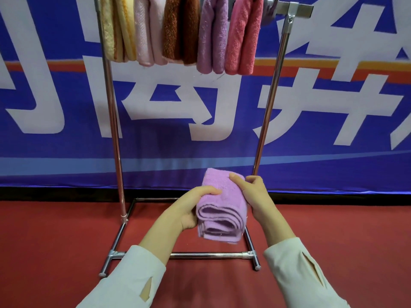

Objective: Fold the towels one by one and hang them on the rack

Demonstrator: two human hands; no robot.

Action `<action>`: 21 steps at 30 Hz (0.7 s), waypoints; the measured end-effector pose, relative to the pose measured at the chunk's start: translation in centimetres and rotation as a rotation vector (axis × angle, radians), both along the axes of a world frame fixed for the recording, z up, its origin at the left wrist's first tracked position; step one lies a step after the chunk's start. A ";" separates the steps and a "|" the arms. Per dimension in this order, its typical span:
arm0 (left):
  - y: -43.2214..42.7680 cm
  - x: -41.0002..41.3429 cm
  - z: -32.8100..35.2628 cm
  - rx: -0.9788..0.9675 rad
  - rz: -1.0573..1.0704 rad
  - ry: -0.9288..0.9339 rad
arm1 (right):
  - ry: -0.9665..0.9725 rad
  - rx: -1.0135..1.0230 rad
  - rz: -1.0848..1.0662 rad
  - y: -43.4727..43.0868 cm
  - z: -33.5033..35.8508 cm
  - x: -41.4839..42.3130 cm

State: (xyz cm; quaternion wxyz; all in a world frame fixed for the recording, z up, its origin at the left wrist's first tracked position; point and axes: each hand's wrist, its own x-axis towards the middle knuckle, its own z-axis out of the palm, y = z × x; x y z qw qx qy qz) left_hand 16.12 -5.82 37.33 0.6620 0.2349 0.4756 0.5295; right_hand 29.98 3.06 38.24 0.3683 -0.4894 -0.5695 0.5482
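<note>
towel in hand: a folded lilac towel (222,207) is being held in the air, low in front of the rack (112,107), above the rack's base frame and well below the top rail (282,6).
left hand: the left hand (195,207) is gripping the towel's left side, fingers curling over the top face and palm cupping the edge.
right hand: the right hand (254,195) is gripping the right side, thumb lying on the top face and fingers wrapping behind.
arm pose: both forearms are reaching forward and angling in toward each other, pale sleeves (138,278) showing near the bottom edge.
risk, fold opening: the layered end is facing the person and sagging loose. if either grip is easing off during the lift, the layers are likely to be sliding apart and the fold coming undone.
risk, crowded rail: five hung towels (180,30) are filling the rail from its left end. only a short stretch at the right end is looking free, and a grey piece (270,10) is sitting there.
risk, neighbour: squeezing in beside the rose towel (242,36) could be dragging it along or off the rail.
risk, uneven drape: laying the towel off-centre over the rail could be letting the heavier side pull it down to the red floor (55,241).
risk, rack: the rack looks light, so pushing hard on the rail's right end could be rocking it.
progress: this looks like the last or a late towel, folded but not yet hung.
</note>
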 end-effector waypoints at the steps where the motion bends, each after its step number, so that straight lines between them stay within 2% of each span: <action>1: 0.1 -0.2 0.1 -0.009 0.039 -0.032 | -0.087 0.056 -0.043 0.0 0.1 -0.1; 3: 0.3 -0.4 0.1 -0.004 0.116 -0.052 | -0.162 0.114 -0.061 -0.2 0.3 -0.1; 6: 0.4 -0.9 -0.2 0.009 0.188 -0.040 | -0.196 0.086 0.092 -0.8 0.6 -0.2; 11: 0.3 -1.0 -0.1 0.015 0.202 -0.045 | -0.337 0.080 0.241 -1.5 0.2 -0.6; 13: 0.3 -1.0 -0.2 0.035 0.194 -0.054 | -0.336 0.046 0.277 -1.7 0.2 -0.6; 17: 0.1 -1.2 -0.3 0.064 0.182 -0.098 | -0.236 0.001 0.322 -2.3 0.8 -0.4; 21: -0.1 -1.5 -0.5 0.083 0.177 -0.156 | 0.118 -0.163 0.403 -2.6 1.5 -0.3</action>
